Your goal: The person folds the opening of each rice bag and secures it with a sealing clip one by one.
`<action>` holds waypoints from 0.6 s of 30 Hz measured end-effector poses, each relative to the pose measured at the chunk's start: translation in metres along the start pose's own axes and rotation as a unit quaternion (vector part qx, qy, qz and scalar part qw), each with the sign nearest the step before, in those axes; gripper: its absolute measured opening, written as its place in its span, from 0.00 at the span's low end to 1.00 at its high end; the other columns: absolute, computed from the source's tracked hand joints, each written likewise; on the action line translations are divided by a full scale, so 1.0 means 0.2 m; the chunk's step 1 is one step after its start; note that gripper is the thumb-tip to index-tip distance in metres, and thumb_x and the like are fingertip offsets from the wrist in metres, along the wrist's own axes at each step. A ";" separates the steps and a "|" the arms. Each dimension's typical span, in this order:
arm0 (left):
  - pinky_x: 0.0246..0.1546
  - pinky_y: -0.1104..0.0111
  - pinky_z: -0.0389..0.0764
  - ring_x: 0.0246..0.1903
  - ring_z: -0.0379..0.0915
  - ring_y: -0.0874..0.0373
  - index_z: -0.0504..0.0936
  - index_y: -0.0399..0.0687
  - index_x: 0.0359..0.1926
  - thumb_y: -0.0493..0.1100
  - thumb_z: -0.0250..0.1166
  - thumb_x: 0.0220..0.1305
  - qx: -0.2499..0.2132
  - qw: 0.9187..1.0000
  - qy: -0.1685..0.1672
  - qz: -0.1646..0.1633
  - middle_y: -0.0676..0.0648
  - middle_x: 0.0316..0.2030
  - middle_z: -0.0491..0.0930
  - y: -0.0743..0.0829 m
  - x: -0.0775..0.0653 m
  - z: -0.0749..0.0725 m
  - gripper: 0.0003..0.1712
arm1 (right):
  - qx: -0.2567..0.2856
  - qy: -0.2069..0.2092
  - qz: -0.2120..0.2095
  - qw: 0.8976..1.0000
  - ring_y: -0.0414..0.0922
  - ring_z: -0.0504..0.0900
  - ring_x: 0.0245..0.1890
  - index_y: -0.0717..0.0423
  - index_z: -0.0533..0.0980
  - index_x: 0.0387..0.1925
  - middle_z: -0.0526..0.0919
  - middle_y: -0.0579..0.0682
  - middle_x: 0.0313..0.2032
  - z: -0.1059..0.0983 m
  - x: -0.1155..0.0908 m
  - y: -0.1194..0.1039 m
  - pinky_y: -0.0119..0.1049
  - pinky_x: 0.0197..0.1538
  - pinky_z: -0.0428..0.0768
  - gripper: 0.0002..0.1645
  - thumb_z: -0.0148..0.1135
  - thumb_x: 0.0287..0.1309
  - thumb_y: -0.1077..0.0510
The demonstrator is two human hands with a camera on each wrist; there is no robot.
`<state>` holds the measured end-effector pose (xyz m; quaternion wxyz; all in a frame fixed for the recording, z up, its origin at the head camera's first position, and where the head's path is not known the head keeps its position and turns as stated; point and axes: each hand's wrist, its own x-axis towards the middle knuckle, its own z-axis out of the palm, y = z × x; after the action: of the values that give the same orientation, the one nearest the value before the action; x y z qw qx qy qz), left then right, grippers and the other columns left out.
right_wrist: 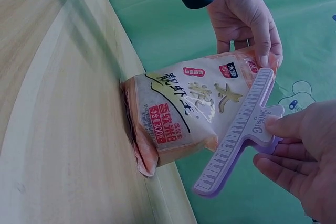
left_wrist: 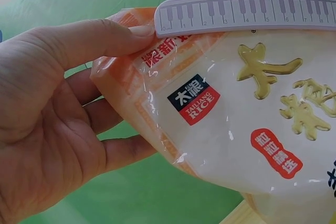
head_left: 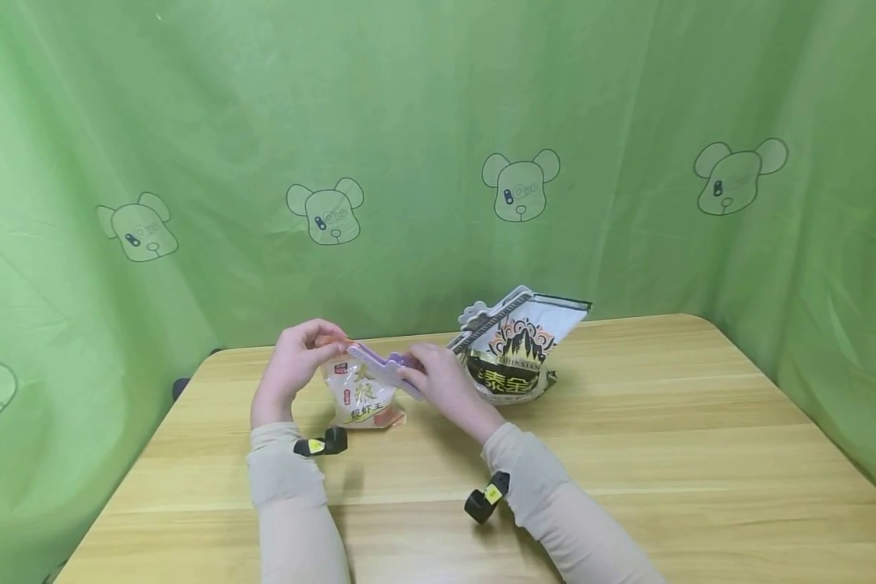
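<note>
A small bag of rice (head_left: 354, 393) with gold lettering and orange edges stands on the table. My left hand (head_left: 289, 369) pinches its upper left corner between thumb and fingers, as the left wrist view shows closely. Along the bag's top edge lies a purple sealing clip (right_wrist: 239, 135) with a piano-key ruler and the word "Music". My right hand (right_wrist: 299, 153) pinches the clip's handle between thumb and fingers. One end of the clip reaches past the bag's side in the right wrist view. Whether its far bar passes behind the bag is hidden.
Just right of my right hand, a larger black-and-white bag (head_left: 521, 357) leans on the table, a pale sealing clip (head_left: 489, 316) across its upper part. Behind the wooden table (head_left: 664, 454) hangs a green curtain (head_left: 416, 105) printed with bear heads.
</note>
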<state>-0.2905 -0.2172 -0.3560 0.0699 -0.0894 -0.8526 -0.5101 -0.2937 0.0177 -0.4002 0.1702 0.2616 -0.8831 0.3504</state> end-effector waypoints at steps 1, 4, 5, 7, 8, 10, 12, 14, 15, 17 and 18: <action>0.53 0.59 0.78 0.40 0.80 0.59 0.81 0.39 0.45 0.37 0.66 0.61 0.001 1.000 -0.001 0.000 0.39 0.44 0.85 0.00 0.00 0.00 0.11 | 0.002 0.000 0.001 1.000 0.47 0.82 0.34 0.57 0.80 0.34 0.85 0.51 0.34 0.00 0.00 0.00 0.41 0.43 0.82 0.08 0.67 0.57 0.56; 0.54 0.57 0.78 0.41 0.80 0.58 0.81 0.40 0.45 0.37 0.66 0.61 0.005 1.000 -0.005 0.000 0.39 0.44 0.84 0.01 0.00 0.00 0.11 | 0.006 -0.004 0.008 1.000 0.46 0.82 0.35 0.56 0.80 0.35 0.86 0.51 0.35 0.00 0.00 -0.01 0.40 0.43 0.82 0.08 0.67 0.57 0.55; 0.55 0.57 0.77 0.41 0.79 0.58 0.81 0.40 0.45 0.38 0.66 0.61 0.005 1.000 -0.006 0.000 0.39 0.44 0.84 0.01 0.00 -0.01 0.11 | 0.007 -0.004 0.011 1.000 0.46 0.82 0.35 0.56 0.80 0.35 0.86 0.51 0.35 0.00 0.00 -0.01 0.40 0.43 0.82 0.08 0.67 0.57 0.55; 0.55 0.56 0.77 0.42 0.79 0.59 0.81 0.40 0.45 0.39 0.66 0.62 0.005 1.000 -0.009 -0.002 0.39 0.45 0.84 0.01 -0.01 -0.01 0.12 | 0.010 -0.007 0.015 1.000 0.46 0.82 0.34 0.56 0.80 0.36 0.85 0.51 0.35 -0.01 0.00 -0.01 0.39 0.42 0.83 0.09 0.67 0.57 0.55; 0.56 0.56 0.77 0.42 0.79 0.59 0.81 0.40 0.46 0.40 0.66 0.62 0.004 1.000 -0.009 -0.003 0.40 0.45 0.84 0.01 -0.01 -0.01 0.12 | 0.010 -0.008 0.017 1.000 0.45 0.82 0.34 0.56 0.80 0.36 0.85 0.51 0.35 -0.01 0.00 -0.01 0.38 0.42 0.83 0.09 0.67 0.57 0.55; 0.56 0.57 0.76 0.42 0.79 0.59 0.81 0.41 0.46 0.41 0.66 0.62 -0.004 1.000 -0.010 -0.004 0.40 0.45 0.84 0.01 -0.01 -0.02 0.13 | 0.012 -0.010 0.019 1.000 0.44 0.81 0.34 0.57 0.80 0.37 0.85 0.51 0.35 -0.01 0.00 -0.02 0.36 0.41 0.83 0.09 0.67 0.57 0.55; 0.56 0.57 0.76 0.43 0.79 0.60 0.81 0.41 0.48 0.44 0.67 0.62 -0.012 1.000 -0.009 -0.002 0.42 0.46 0.84 0.00 -0.01 -0.03 0.15 | 0.015 -0.012 0.021 1.000 0.44 0.81 0.33 0.57 0.80 0.37 0.85 0.51 0.35 -0.01 0.00 -0.02 0.35 0.40 0.83 0.09 0.67 0.57 0.56; 0.57 0.57 0.75 0.44 0.79 0.60 0.80 0.43 0.49 0.47 0.68 0.61 -0.023 1.000 -0.007 -0.004 0.44 0.47 0.84 -0.02 -0.02 -0.03 0.19 | 0.017 -0.013 0.024 0.999 0.43 0.80 0.33 0.57 0.80 0.38 0.85 0.51 0.35 -0.01 0.00 -0.02 0.35 0.40 0.82 0.10 0.67 0.57 0.56; 0.58 0.57 0.74 0.45 0.78 0.61 0.80 0.43 0.50 0.49 0.69 0.60 -0.027 1.000 -0.006 -0.006 0.45 0.47 0.84 -0.02 -0.02 -0.04 0.21 | 0.018 -0.014 0.025 0.999 0.43 0.80 0.34 0.57 0.80 0.38 0.84 0.51 0.35 -0.01 0.00 -0.02 0.35 0.40 0.82 0.10 0.67 0.57 0.56; 0.59 0.57 0.73 0.47 0.77 0.62 0.79 0.44 0.53 0.52 0.68 0.61 -0.031 0.999 0.002 -0.010 0.46 0.49 0.83 -0.04 -0.03 -0.05 0.24 | 0.020 -0.014 0.028 0.999 0.43 0.80 0.34 0.57 0.80 0.39 0.84 0.51 0.35 -0.01 0.00 -0.02 0.35 0.40 0.82 0.10 0.67 0.57 0.56; 0.60 0.57 0.73 0.47 0.77 0.63 0.78 0.44 0.53 0.53 0.68 0.61 -0.033 0.999 0.008 -0.014 0.45 0.49 0.82 -0.05 -0.03 -0.06 0.25 | 0.020 -0.014 0.030 0.999 0.43 0.80 0.34 0.58 0.80 0.39 0.84 0.51 0.35 -0.01 0.00 -0.02 0.34 0.40 0.82 0.11 0.67 0.57 0.56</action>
<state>-0.2863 -0.2330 -0.3603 0.0665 -0.0762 -0.8358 -0.5396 -0.2914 0.0163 -0.3972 0.1419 0.2437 -0.8854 0.3695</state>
